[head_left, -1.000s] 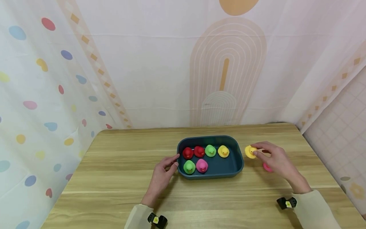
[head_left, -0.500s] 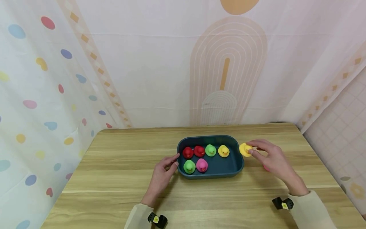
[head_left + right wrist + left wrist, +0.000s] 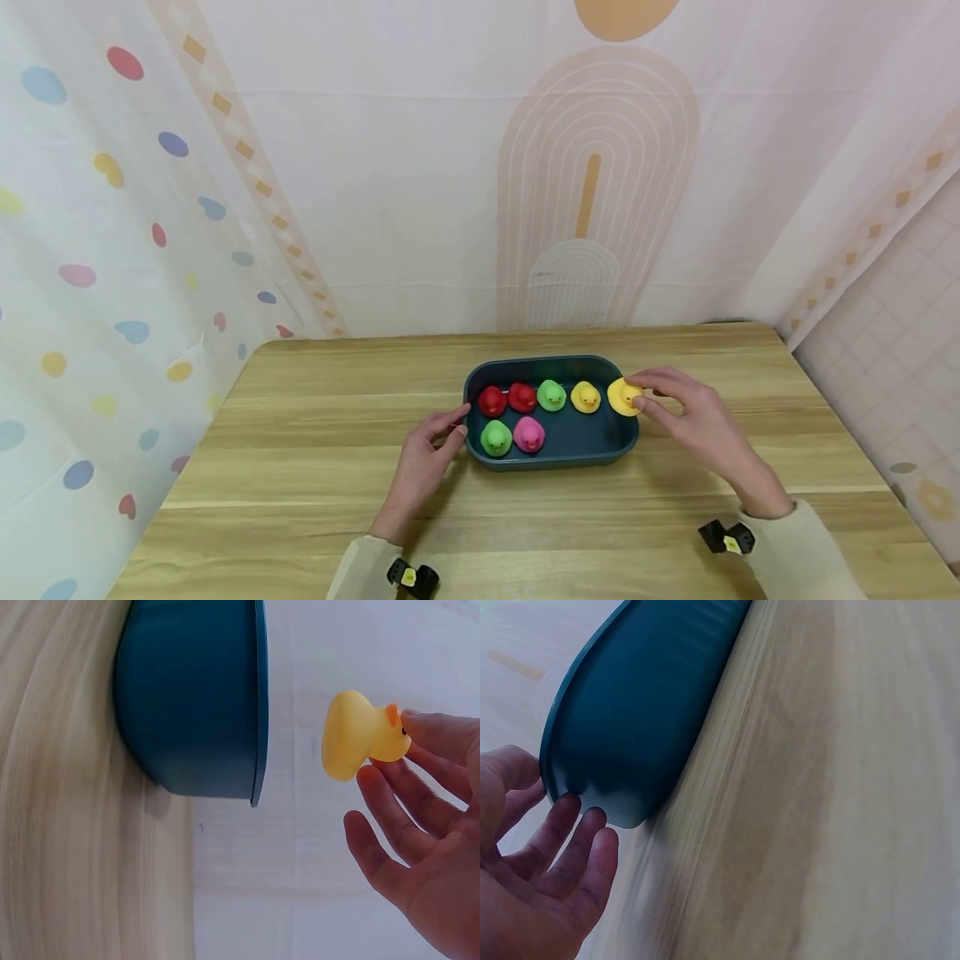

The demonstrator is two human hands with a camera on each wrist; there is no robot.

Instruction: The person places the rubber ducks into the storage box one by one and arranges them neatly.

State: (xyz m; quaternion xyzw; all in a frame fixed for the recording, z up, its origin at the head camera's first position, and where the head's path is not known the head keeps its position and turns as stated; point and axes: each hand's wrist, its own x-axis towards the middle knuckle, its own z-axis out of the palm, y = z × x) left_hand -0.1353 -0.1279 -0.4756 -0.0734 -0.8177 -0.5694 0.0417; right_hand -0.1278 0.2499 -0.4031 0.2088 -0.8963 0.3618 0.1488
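Observation:
A yellow rubber duck [image 3: 623, 397] is pinched by its head between the thumb and fingers of my right hand [image 3: 693, 425]. It overlaps the right end of the dark teal tray [image 3: 551, 462] in the head view. The right wrist view shows the duck [image 3: 351, 739] raised above the tray's rim. My left hand [image 3: 422, 458] rests its fingertips against the tray's left end, fingers loosely bent. Inside the tray, the back row has two red ducks [image 3: 492, 402], a green duck [image 3: 552, 396] and a yellow duck [image 3: 586, 397]. In front are a green duck [image 3: 497, 438] and a pink duck [image 3: 529, 435].
The tray stands on a wooden table [image 3: 300, 467]. A patterned curtain [image 3: 390, 208] hangs behind the table's back edge and along the left side. Each wrist wears a small black camera, such as the right one [image 3: 726, 537].
My right hand has carried the yellow duck left, from beside the tray to over its right end. A pink thing on the table is now hidden behind that hand. The left hand stays put.

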